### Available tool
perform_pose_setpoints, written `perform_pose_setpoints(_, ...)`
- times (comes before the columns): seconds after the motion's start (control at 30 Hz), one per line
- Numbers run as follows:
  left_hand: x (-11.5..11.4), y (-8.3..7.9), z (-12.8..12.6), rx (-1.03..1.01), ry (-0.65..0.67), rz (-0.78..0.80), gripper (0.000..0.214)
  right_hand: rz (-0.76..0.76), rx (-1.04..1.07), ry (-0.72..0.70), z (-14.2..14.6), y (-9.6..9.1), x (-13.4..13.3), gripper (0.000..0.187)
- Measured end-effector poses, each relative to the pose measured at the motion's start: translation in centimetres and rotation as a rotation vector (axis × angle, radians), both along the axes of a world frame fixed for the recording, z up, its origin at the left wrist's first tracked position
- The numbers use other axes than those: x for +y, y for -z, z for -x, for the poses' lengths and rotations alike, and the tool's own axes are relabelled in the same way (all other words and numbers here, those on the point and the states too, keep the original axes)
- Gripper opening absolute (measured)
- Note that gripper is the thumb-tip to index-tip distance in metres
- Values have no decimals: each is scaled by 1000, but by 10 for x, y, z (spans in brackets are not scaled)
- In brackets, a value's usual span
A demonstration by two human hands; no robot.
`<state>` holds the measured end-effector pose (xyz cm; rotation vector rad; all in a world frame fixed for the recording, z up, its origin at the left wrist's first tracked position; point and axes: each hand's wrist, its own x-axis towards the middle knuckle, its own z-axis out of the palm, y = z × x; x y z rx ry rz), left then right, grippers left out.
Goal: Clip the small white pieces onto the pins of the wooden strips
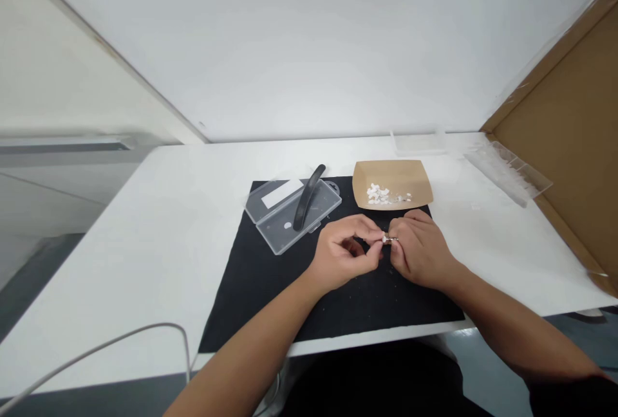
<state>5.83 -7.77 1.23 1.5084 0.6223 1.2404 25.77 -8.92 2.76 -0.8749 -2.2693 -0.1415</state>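
Note:
Above the black mat (338, 307), my two hands meet almost fingertip to fingertip. Thumb and forefinger of my left hand (340, 250) are closed in a pinch on a small white piece (384, 237). My right hand (422, 246) is closed around a small, thin metal piece (392, 239), whose end touches or nearly touches the white one. Most of the metal piece is hidden by the fingers, so its kind does not show. Just behind the hands stands a brown paper tray (408, 176) with many small white pieces (378, 194) in it.
Left of the hands lies an open clear plastic case (316, 214) with a white label, and a curved black strip (309, 198) across it. Clear plastic containers (506, 172) stand at the back right, near a cardboard panel (570, 127). A cable (120, 349) crosses the front left.

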Motion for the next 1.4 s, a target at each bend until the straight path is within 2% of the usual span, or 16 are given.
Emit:
perform_pose_setpoints(0.17,-2,0,0,-49,87,150,10,-31,-30,-22,-3,-3,1,19)
perform_pose_setpoints(0.33,-2,2,-1,-105,139,294,18,0,-73,-32,-5,-3,0,21)
perform_pose_setpoints(0.67,0,5,-3,-182,193,432,26,12,-61,-60,-6,-2,0,19)
perform_pose_setpoints(0.87,0,1,-5,-231,224,554,28,28,-36,-72,-6,-1,1,18)
perform_pose_setpoints(1.4,-1,-5,-5,-217,259,608,35,78,1,-90,-10,-2,1,18)
